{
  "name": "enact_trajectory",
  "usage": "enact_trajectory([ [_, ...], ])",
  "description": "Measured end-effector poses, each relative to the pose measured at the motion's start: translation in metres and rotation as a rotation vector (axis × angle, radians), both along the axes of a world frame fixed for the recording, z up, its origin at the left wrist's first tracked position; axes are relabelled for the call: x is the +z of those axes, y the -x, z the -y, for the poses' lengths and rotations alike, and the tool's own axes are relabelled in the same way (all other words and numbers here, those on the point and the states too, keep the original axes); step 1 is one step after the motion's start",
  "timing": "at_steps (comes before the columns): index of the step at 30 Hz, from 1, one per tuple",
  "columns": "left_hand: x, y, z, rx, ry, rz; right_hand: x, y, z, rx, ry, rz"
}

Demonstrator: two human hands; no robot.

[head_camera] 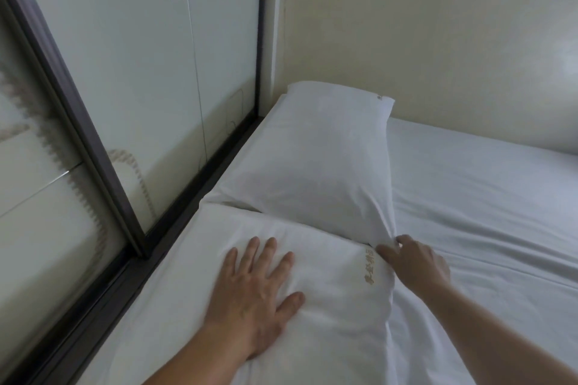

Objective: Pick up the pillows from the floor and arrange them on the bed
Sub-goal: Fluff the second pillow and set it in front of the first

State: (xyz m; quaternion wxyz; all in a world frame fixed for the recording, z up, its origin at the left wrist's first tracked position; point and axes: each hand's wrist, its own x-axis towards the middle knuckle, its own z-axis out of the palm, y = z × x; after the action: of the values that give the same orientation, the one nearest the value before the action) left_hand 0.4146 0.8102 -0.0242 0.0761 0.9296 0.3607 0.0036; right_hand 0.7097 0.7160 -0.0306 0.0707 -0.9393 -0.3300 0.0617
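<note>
Two white pillows lie end to end along the left side of the bed (488, 197). The far pillow (316, 153) reaches the wall corner. The near pillow (331, 322) carries gold lettering at its right edge and is overlapped by the far one. My left hand (256, 294) rests flat on the near pillow, fingers spread. My right hand (413, 262) pinches the lower right corner of the far pillow's case where the two pillows meet.
A frosted glass partition with a dark metal frame (103, 166) runs along the bed's left edge. A cream wall (438, 40) stands behind the head of the bed. White sheet stretches to the right of the pillows.
</note>
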Motion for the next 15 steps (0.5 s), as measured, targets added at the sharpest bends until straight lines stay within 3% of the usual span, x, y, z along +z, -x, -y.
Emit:
enact_trajectory([
  [15, -0.006, -0.002, 0.006, 0.029, 0.020, -0.044, 0.002, 0.003, 0.007, -0.142, -0.041, 0.086],
])
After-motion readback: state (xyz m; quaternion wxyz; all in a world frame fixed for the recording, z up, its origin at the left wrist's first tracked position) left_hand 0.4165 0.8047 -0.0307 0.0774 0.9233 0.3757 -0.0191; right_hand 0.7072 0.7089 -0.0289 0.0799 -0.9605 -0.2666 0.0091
